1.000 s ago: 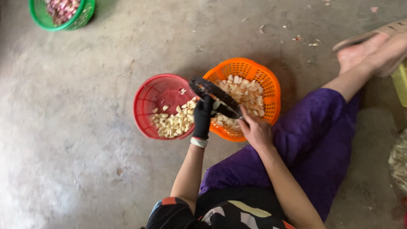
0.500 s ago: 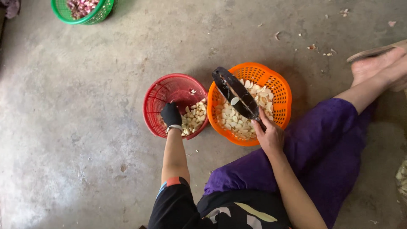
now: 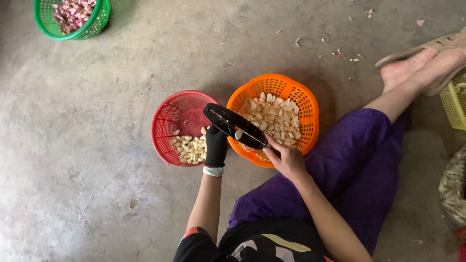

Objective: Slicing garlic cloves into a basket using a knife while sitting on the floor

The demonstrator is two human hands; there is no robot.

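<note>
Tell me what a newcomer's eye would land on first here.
Two bright baskets side by side on the concrete floor: a red basket and an orange basket, both holding pale peeled cloves. Above them the right hand holds a dark knife, with the black-gloved left hand under its blade.

Both hands reach forward, close together: the gloved left hand (image 3: 215, 145) points fingers up, the bare right hand (image 3: 287, 159) is curled in a grip.
</note>
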